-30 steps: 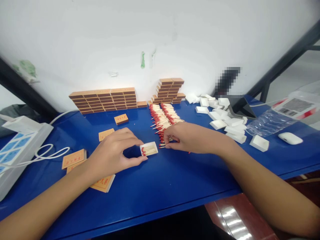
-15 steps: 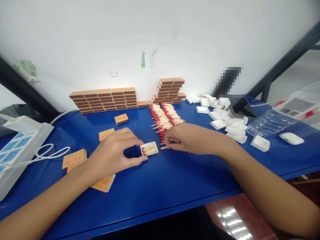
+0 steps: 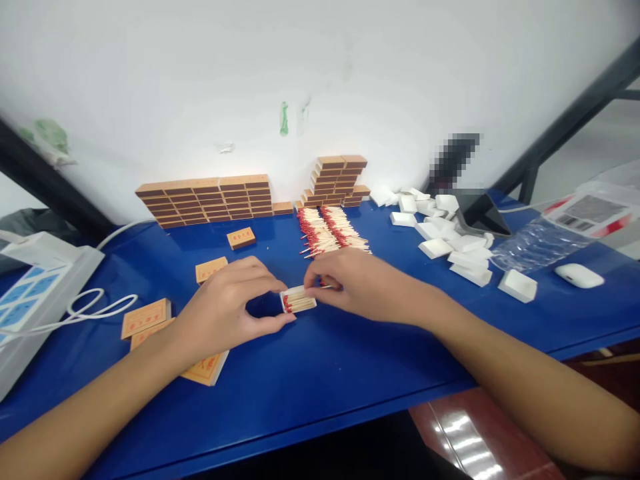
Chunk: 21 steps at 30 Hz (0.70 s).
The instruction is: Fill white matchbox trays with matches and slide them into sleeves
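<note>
My left hand (image 3: 227, 303) pinches a small white matchbox tray (image 3: 299, 299) between thumb and forefinger; the tray lies on the blue table (image 3: 325, 373) with red-tipped matches inside. My right hand (image 3: 353, 283) is closed at the tray's right end, fingertips pinched on a few matches over it. Behind my right hand lies a pile of loose matches (image 3: 330, 231), heads pointing left.
Orange matchbox sleeves (image 3: 205, 199) are stacked along the wall, with a second stack (image 3: 337, 180) beside them; several flat sleeves (image 3: 147, 317) lie at left. Empty white trays (image 3: 450, 240) scatter at right. A power strip (image 3: 35, 287), an earbud case (image 3: 579, 275) and plastic packaging (image 3: 537, 243) sit at the edges.
My right hand moved left from the loose matches to the tray with matches pinched in its fingers. My left hand kept its hold on the tray.
</note>
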Available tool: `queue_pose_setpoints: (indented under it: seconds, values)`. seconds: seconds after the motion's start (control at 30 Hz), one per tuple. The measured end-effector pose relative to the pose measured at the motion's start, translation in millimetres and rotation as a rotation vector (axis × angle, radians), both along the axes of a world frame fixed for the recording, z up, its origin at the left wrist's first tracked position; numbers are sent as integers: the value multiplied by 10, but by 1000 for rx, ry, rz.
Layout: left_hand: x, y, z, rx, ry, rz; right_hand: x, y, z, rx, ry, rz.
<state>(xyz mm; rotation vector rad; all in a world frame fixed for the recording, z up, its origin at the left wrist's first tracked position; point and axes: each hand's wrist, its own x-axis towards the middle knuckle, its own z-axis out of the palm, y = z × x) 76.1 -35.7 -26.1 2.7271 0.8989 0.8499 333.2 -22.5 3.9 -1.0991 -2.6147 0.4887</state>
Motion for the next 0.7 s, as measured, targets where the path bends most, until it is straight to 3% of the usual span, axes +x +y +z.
queue_pose_setpoints:
  seconds: [0.2,0.37,0.7]
  values:
    - [2,7,6,5,4,6,290,138,154,-2,-162,-65]
    - [-3,-1,10,-13,0,5,300,158,99,-67,-212,-25]
    - [-7,6,5,7,-4,-4,353,169,174,-144,-296,-73]
